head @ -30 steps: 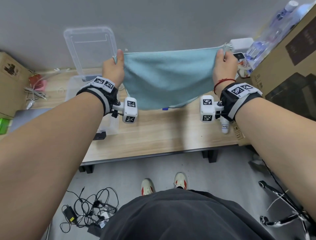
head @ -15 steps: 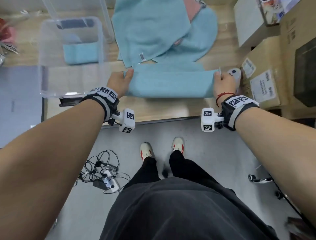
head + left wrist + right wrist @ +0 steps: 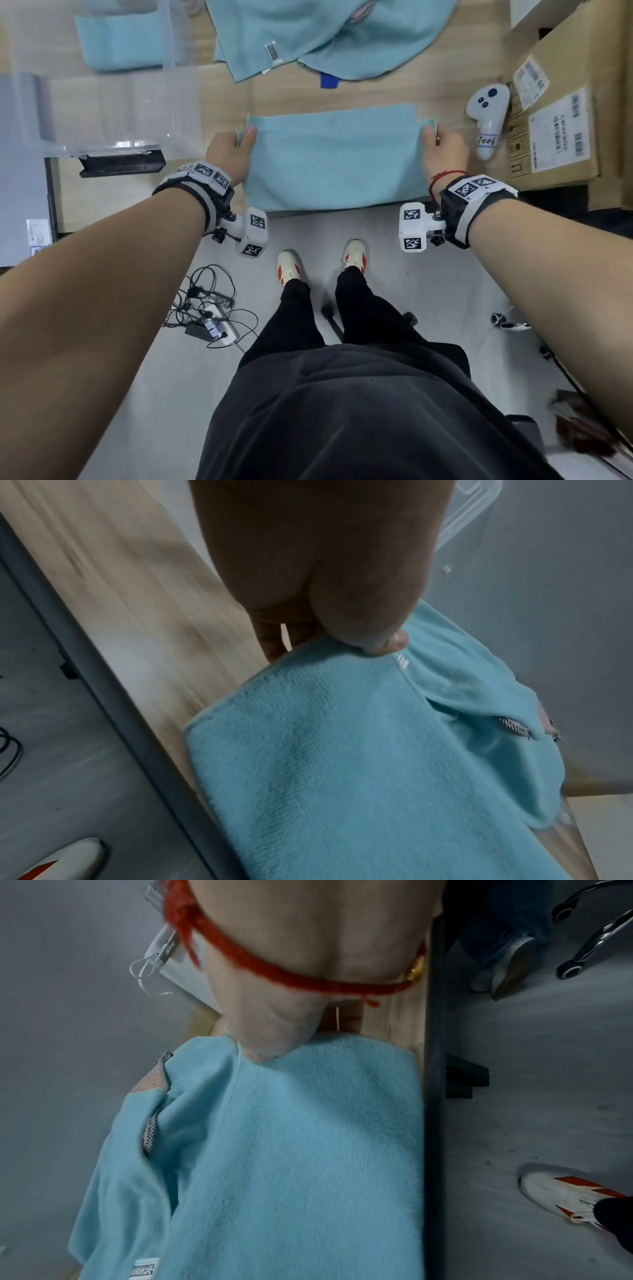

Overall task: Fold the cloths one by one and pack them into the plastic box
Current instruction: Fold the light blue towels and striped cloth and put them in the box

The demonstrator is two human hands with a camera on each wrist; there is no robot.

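A light blue cloth (image 3: 332, 161) lies flat and folded along the front edge of the wooden table (image 3: 359, 97). My left hand (image 3: 236, 144) pinches its far left corner between thumb and fingers. My right hand (image 3: 438, 140) pinches the far right corner the same way. In the left wrist view the thumb presses the cloth (image 3: 342, 764) edge; in the right wrist view the cloth (image 3: 301, 1150) sits under the thumb. The clear plastic box (image 3: 102, 113) stands at the left with a folded blue cloth (image 3: 120, 44) inside. More blue cloths (image 3: 308, 31) lie heaped behind.
A white controller (image 3: 486, 120) lies just right of my right hand. Cardboard boxes (image 3: 561, 113) crowd the table's right end. A black device (image 3: 123, 164) sits under the box's front edge. Cables and a power strip (image 3: 209, 318) lie on the floor by my feet.
The cloth, held up in the air a second ago, has been laid down and folded on the table's front edge. Both hands came down and still hold its corners.
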